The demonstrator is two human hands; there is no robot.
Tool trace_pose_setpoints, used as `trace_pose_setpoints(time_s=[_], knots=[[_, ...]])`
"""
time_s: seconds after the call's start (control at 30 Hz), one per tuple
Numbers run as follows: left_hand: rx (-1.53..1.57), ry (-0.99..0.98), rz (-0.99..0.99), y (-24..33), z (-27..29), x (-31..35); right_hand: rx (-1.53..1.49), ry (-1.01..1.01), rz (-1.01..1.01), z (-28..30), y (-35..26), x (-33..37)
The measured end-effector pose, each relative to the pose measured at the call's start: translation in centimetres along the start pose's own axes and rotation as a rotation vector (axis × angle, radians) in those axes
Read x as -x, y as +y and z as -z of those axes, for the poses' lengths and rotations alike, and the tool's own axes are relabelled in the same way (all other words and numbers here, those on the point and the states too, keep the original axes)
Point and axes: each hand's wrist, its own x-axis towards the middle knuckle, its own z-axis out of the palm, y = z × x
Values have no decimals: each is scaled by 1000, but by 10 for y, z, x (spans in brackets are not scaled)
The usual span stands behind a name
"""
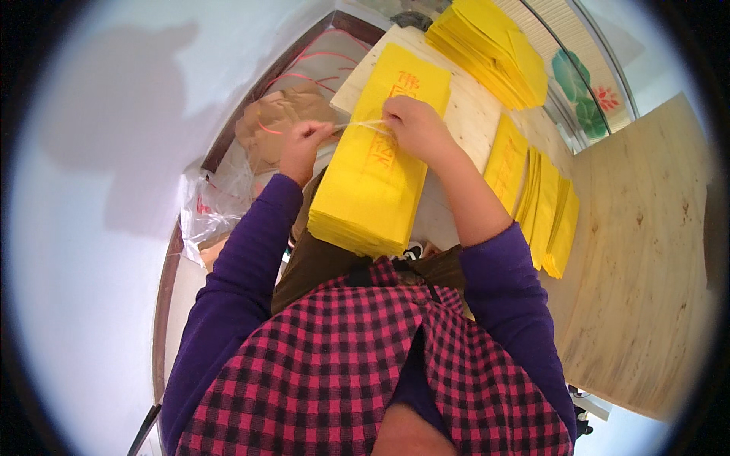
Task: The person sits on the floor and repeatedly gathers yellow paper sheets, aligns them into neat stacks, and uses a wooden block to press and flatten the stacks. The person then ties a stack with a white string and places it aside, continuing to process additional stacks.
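A thick stack of yellow paper with red printing on top lies lengthwise in front of me. Its far part rests on a wooden board, and its near end reaches out over my lap. Pale string stretches across the stack between my hands. My left hand, just off the stack's left edge, is closed and pinches one end of the string. Over the printed top, my right hand is closed on the string too; its fingertips are partly hidden.
More yellow paper is piled at the far end of the board. Smaller yellow bundles lie at its right. Beyond stands a bare wooden panel. Crumpled brown paper and clear plastic lie left, by the wall.
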Motion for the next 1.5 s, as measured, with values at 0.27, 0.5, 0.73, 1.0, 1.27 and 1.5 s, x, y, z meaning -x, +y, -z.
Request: trace_pose_setpoints(time_s=[0.27,0.5,0.73,1.0,1.27,1.5], knots=[[205,11,93,-13,11,-4,-184,-11,15,15,6,8],[436,-120,168,31,-16,-17,-731,-116,-170,1,-15,-5],[463,-160,256,25,-20,-25,-537,-86,-225,-10,-10,0],[305,-128,170,41,-20,-29,-509,-34,-240,-9,-14,-2],[37,-275,-128,64,-35,-29,-656,-142,-380,-5,-35,-16],[188,-435,307,57,-34,-25,-858,-30,-412,-12,-31,-7]])
